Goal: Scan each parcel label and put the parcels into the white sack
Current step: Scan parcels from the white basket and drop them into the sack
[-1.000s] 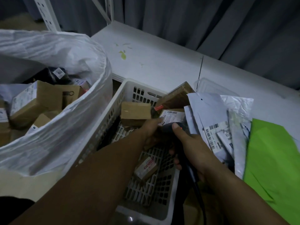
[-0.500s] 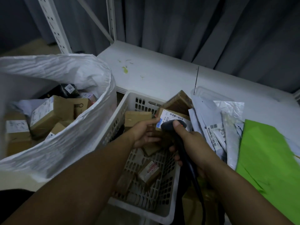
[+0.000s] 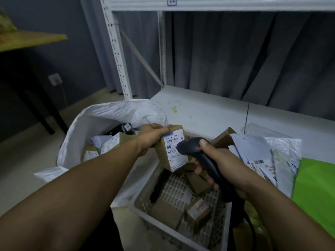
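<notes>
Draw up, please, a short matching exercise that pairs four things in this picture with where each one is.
Things:
1. labelled box
2. scanner
3. white sack
4. green sheet

Places:
A. gripped by the right hand
B. far right, next to the pale mailers
C. held up by the left hand
D. left of the crate, with parcels inside

Pairs: 1-C, 2-A, 3-D, 4-B.

brown parcel (image 3: 169, 147), black scanner (image 3: 203, 156), white sack (image 3: 94, 118)
</notes>
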